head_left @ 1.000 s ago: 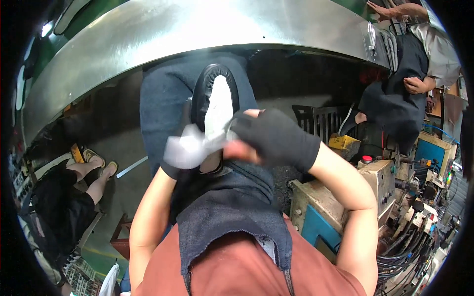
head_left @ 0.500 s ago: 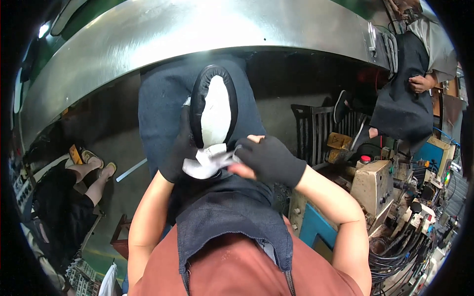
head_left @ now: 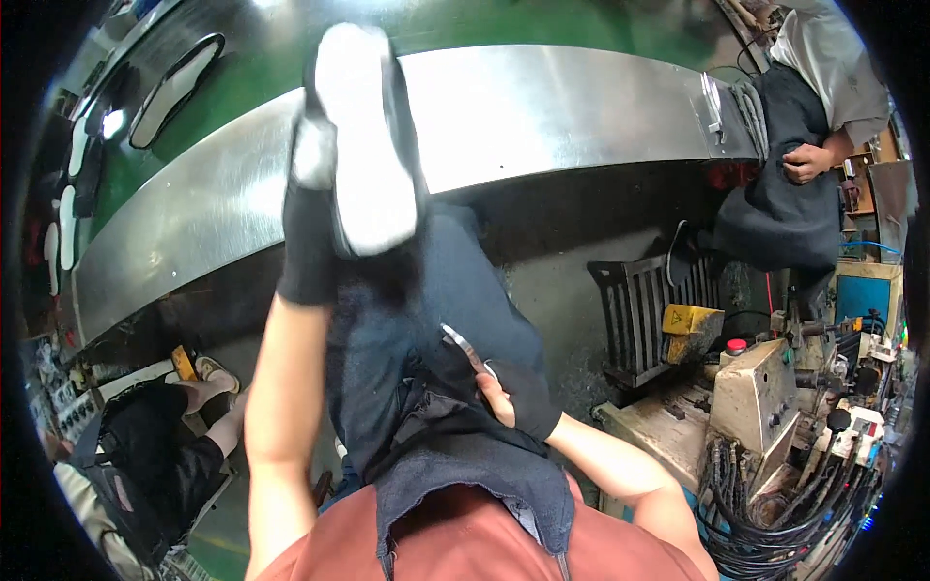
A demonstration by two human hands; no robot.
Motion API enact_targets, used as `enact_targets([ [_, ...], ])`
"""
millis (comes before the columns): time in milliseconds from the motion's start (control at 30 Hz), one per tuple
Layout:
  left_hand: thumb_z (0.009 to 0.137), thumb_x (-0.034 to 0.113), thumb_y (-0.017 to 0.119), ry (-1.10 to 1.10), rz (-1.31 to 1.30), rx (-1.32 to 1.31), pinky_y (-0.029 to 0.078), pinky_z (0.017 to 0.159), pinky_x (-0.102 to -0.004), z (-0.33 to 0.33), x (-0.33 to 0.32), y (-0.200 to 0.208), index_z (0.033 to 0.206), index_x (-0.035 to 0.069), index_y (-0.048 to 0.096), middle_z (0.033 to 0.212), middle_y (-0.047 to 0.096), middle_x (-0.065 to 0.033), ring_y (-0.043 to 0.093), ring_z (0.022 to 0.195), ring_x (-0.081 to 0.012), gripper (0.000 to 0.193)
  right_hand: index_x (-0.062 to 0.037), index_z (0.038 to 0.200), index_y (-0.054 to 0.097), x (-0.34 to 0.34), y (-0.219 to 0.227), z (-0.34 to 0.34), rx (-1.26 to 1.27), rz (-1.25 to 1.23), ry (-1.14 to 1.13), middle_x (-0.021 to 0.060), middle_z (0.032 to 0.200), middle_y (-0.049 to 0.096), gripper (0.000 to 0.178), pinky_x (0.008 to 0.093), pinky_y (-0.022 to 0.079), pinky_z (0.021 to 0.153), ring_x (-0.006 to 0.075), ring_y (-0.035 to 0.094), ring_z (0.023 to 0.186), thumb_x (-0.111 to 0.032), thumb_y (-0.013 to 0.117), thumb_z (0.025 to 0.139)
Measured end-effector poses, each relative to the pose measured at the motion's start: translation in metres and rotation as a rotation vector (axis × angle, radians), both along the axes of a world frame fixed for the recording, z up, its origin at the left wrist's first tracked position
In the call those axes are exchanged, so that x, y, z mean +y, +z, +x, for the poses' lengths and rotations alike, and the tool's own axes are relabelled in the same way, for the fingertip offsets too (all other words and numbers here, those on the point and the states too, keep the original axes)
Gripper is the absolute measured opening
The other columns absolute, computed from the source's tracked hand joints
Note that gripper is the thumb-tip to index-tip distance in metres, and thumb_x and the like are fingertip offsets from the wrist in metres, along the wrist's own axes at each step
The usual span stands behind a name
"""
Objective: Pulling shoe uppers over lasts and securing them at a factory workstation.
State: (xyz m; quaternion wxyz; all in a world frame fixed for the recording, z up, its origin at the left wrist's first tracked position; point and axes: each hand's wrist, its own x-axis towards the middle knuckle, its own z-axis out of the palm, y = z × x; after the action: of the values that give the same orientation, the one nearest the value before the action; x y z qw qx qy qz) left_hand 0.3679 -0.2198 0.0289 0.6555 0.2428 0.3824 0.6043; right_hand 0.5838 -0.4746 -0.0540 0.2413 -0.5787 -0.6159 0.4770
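Observation:
My left hand [head_left: 311, 237], in a black glove, reaches forward over the bench edge. It is closed on a black shoe [head_left: 368, 145] whose white underside faces up; both are blurred by motion. A pale patch shows on the shoe's left side by my fingers, too smeared to name. Down by my lap, my right hand [head_left: 523, 399], also gloved with bare fingertips, is closed round a slim metal hand tool [head_left: 461, 347]. Its bright curved end points away from me, above my dark trousers; its exact kind is unclear.
A steel ledge [head_left: 562, 107] borders a green surface [head_left: 552, 24]. Another white-soled shoe [head_left: 177, 92] lies there, with several more at the far left. On the right stand a machine box with a red button [head_left: 751, 387], bundled hoses [head_left: 746, 523] and a co-worker's hand [head_left: 807, 163].
My left hand has carried the shoe from my lap forward over the ledge. My right hand has drawn back toward my lap with the tool. The crumpled white-grey strip near the shoe's end no longer shows.

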Motion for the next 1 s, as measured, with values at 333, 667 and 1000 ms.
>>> enact_targets([
  [333, 0.066, 0.022, 0.088, -0.320, 0.829, 1.477, 0.055, 0.080, -0.0430, -0.019, -0.080, -0.030, 0.097, 0.014, 0.073, 0.100, 0.072, -0.0110, 0.070, 0.088, -0.0315, 0.036, -0.0072, 0.082, 0.068, -0.006, -0.022, 0.001, 0.109, -0.150, -0.017, 0.0106, 0.071, 0.064, 0.031, 0.0398, 0.047, 0.064, 0.0263, 0.061, 0.065, -0.031, 0.058, 0.099],
  [667, 0.083, 0.013, 0.079, 0.079, 0.507, 1.280, 0.054, 0.088, -0.0345, -0.142, 0.020, -0.046, 0.120, 0.004, 0.064, 0.112, 0.068, -0.0146, 0.067, 0.103, -0.0236, 0.041, -0.0082, 0.080, 0.071, 0.003, -0.010, 0.007, 0.113, -0.435, 0.021, 0.0041, 0.070, 0.066, 0.031, 0.0340, 0.049, 0.063, 0.0170, 0.062, 0.066, -0.027, 0.057, 0.101],
  [1000, 0.072, 0.050, 0.084, 0.761, -0.070, 1.939, 0.045, 0.105, -0.0419, -0.366, 0.249, -0.039, 0.129, 0.002, 0.061, 0.128, 0.063, -0.0245, 0.060, 0.121, -0.0362, 0.078, -0.0047, 0.107, 0.070, 0.021, -0.014, -0.001, 0.210, -0.301, 0.103, 0.0046, 0.082, 0.069, 0.042, 0.0273, 0.052, 0.069, 0.0118, 0.064, 0.071, -0.038, 0.045, 0.104],
])
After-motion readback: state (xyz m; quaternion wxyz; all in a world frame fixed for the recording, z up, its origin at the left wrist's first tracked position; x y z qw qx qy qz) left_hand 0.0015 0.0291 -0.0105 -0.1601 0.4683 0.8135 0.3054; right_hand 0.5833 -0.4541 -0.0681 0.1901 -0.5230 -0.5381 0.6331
